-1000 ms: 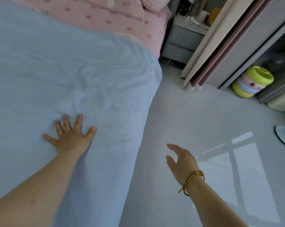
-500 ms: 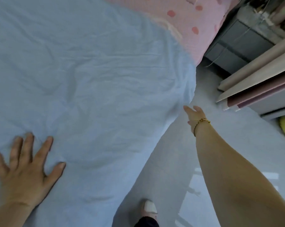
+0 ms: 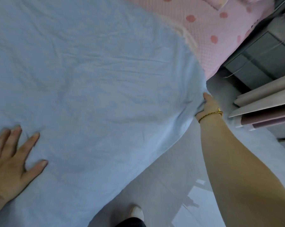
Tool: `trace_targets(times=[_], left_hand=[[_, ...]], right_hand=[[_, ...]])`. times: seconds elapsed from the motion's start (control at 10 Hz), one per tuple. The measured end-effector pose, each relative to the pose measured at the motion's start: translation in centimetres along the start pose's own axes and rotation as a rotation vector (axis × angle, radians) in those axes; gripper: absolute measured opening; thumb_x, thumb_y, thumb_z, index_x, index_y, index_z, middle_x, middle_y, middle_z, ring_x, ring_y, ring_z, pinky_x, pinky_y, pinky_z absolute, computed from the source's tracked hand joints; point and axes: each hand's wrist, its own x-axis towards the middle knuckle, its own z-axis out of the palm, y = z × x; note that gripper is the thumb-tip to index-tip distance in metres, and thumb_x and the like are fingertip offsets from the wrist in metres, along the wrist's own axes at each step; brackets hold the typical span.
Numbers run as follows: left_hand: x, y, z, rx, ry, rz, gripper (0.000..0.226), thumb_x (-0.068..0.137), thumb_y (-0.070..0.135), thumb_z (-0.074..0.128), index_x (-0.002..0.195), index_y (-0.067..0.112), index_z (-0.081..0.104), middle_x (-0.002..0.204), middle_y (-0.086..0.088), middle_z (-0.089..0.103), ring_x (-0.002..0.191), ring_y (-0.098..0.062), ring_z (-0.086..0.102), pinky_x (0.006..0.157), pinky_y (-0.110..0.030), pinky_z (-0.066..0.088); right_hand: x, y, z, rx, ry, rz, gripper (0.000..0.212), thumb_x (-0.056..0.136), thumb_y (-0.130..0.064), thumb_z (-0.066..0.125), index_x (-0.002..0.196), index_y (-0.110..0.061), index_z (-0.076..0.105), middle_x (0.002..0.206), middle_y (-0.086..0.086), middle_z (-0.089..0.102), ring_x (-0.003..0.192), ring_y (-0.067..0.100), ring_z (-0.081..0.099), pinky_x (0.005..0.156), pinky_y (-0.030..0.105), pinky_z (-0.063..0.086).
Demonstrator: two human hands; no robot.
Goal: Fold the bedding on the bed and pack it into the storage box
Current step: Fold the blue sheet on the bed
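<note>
A light blue quilt (image 3: 92, 76) lies spread across the bed and hangs over its right side. My left hand (image 3: 10, 164) lies flat on it at the lower left, fingers spread. My right hand (image 3: 207, 106), with a gold bracelet on the wrist, reaches out to the quilt's hanging right edge near its far corner; its fingers curl into the fabric there and are partly hidden by it. No storage box is in view.
A pink dotted sheet (image 3: 209, 25) covers the head end of the bed at the top right. A grey nightstand (image 3: 259, 63) stands beside it. Leaning boards (image 3: 266, 108) and pale floor (image 3: 168, 181) lie to the right. My foot (image 3: 135, 212) stands by the bed.
My right hand moved forward from open air to the quilt's right edge and took hold of the fabric. The view closed in on the bed. My left hand stayed flat on the quilt.
</note>
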Motion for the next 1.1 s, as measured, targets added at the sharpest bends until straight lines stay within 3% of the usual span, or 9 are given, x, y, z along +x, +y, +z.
trace_targets(times=[0.1, 0.2, 0.3, 0.4, 0.5, 0.7, 0.8, 0.9, 1.1], left_hand=[[-1.5, 4.4, -3.8, 0.004, 0.166, 0.024, 0.078, 0.08, 0.069, 0.026, 0.135, 0.015, 0.038, 0.142, -0.026, 0.033, 0.135, -0.043, 0.021, 0.115, -0.045, -0.004], [-2.0, 4.6, -3.5, -0.092, 0.118, 0.007, 0.08, 0.073, 0.07, 0.029, 0.136, 0.025, 0.044, 0.148, -0.011, 0.033, 0.137, -0.032, 0.024, 0.114, -0.048, 0.003], [-3.4, 5.5, -5.5, -0.473, 0.211, -0.009, 0.047, 0.089, 0.058, 0.042, 0.131, 0.039, 0.047, 0.148, 0.02, 0.027, 0.138, -0.02, 0.028, 0.112, -0.04, 0.017], [-6.4, 7.4, -9.3, -0.925, 0.12, -0.279, 0.026, 0.094, 0.015, 0.05, 0.117, 0.011, 0.06, 0.119, 0.001, 0.054, 0.114, -0.021, 0.051, 0.082, -0.009, 0.039], [-9.4, 8.3, -12.2, -1.238, 0.169, -0.369, 0.021, 0.096, 0.01, 0.042, 0.11, 0.012, 0.058, 0.107, -0.003, 0.058, 0.077, -0.002, 0.063, 0.056, -0.006, 0.046], [-9.9, 9.5, -12.2, -1.253, 0.066, -0.514, 0.014, 0.092, 0.027, 0.054, 0.098, 0.017, 0.061, 0.098, -0.008, 0.062, 0.1, -0.024, 0.057, 0.087, -0.03, 0.042], [-7.9, 9.8, -12.3, -1.115, 0.125, -0.608, 0.074, 0.085, 0.037, 0.061, 0.143, 0.006, 0.025, 0.141, -0.009, 0.041, 0.127, -0.025, 0.044, 0.103, -0.03, 0.032], [-6.4, 9.8, -12.3, -1.026, 0.148, -0.591, 0.092, 0.082, 0.033, 0.066, 0.147, 0.008, 0.006, 0.148, -0.011, 0.03, 0.131, -0.027, 0.038, 0.105, -0.033, 0.032], [-6.6, 7.6, -12.2, -0.893, 0.129, -0.574, 0.063, 0.081, 0.006, 0.062, 0.138, 0.003, 0.036, 0.135, -0.014, 0.048, 0.122, -0.028, 0.048, 0.1, -0.029, 0.037]], right_hand=[[-4.1, -1.7, 1.3, -0.077, 0.012, -0.365, 0.029, 0.089, -0.01, 0.053, 0.062, -0.018, 0.05, 0.04, -0.017, 0.049, 0.045, 0.0, 0.044, 0.048, 0.016, 0.038], [-9.5, -1.2, 2.2, -0.399, -0.097, -0.853, 0.04, 0.084, -0.017, 0.054, 0.053, -0.021, 0.03, 0.041, -0.014, 0.033, 0.045, 0.0, 0.032, 0.049, 0.013, 0.025], [-15.7, 1.2, 3.2, -0.62, -0.4, -1.374, 0.026, 0.081, -0.013, 0.052, 0.055, -0.007, 0.05, 0.06, 0.001, 0.052, 0.065, 0.011, 0.038, 0.063, 0.017, 0.031], [-21.0, 5.7, 3.8, -0.701, -0.688, -1.489, 0.031, 0.087, -0.013, 0.047, 0.065, 0.004, 0.062, 0.074, 0.018, 0.063, 0.081, 0.022, 0.048, 0.074, 0.019, 0.038], [-25.0, 11.7, 4.2, -0.818, -0.907, -1.549, 0.026, 0.084, -0.01, 0.049, 0.067, -0.003, 0.067, 0.075, 0.012, 0.066, 0.079, 0.02, 0.053, 0.07, 0.025, 0.043], [-29.1, 18.2, 4.6, -1.086, -1.036, -1.529, 0.021, 0.052, -0.01, 0.057, 0.062, -0.022, 0.072, 0.077, -0.002, 0.069, 0.076, 0.014, 0.056, 0.073, 0.019, 0.049], [-29.7, 19.1, 4.1, -1.118, -0.906, -1.548, 0.031, 0.055, -0.012, 0.054, 0.08, -0.021, 0.07, 0.089, 0.005, 0.069, 0.088, 0.018, 0.045, 0.078, 0.032, 0.054], [-30.5, 19.8, 3.1, -1.177, -0.92, -1.585, 0.045, 0.05, -0.014, 0.069, 0.094, -0.027, 0.067, 0.096, 0.006, 0.069, 0.093, 0.018, 0.049, 0.079, 0.038, 0.054], [-32.4, 20.2, 2.9, -1.267, -0.779, -1.582, 0.035, 0.053, -0.04, 0.071, 0.086, -0.03, 0.07, 0.085, -0.008, 0.068, 0.084, 0.01, 0.055, 0.075, 0.029, 0.056]])
